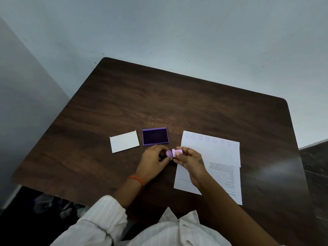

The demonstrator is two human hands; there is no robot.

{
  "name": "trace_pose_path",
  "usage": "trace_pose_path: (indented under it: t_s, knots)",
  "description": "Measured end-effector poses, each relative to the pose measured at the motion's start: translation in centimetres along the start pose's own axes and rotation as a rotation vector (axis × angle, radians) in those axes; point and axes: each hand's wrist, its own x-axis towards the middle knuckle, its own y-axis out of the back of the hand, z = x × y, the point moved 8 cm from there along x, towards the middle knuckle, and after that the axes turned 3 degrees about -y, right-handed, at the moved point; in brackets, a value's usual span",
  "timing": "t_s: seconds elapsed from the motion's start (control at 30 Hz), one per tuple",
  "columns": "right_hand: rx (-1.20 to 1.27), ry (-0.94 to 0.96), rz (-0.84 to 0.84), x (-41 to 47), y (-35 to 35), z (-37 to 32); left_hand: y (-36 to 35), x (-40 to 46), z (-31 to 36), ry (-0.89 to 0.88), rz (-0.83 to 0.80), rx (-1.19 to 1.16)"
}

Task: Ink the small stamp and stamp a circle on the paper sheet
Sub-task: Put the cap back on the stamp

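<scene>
My right hand (pixel 190 161) grips a small pink stamp (pixel 177 151) lying sideways just above the table. My left hand (pixel 154 159) pinches a round pink cap (pixel 168 153) right beside the stamp's end. Just beyond my hands sits the open purple ink pad (pixel 155 136), dark ink face up. The paper sheet (pixel 211 151) lies to the right, with a row of several faint stamped circles along its far edge; my right wrist covers part of its near left side.
A white lid or card (pixel 124 142) lies left of the ink pad. A second printed sheet (pixel 229 180) lies under the paper sheet's near part. The dark wooden table (pixel 159 96) stands against a pale wall, its near edge at my body.
</scene>
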Motion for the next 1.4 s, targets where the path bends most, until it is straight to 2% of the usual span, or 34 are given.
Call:
trace_pose_path:
  t_s: [0.7,0.97,1.2,1.4]
  knots:
    - [-0.348,0.170,-0.057,0.7,0.0,-1.3,0.8,-0.2,0.9,-0.007,0.016,-0.045]
    - [-0.223,0.109,-0.126,0.5,-0.5,-1.0,1.3,-0.2,1.3,-0.011,0.030,-0.080]
    - [-0.193,0.028,-0.070,0.5,-0.4,-0.2,1.4,-0.3,1.2,-0.017,0.054,-0.131]
    - [-0.050,0.035,-0.170,-0.1,-0.7,-1.3,1.5,-0.3,0.7,-0.007,0.055,-0.138]
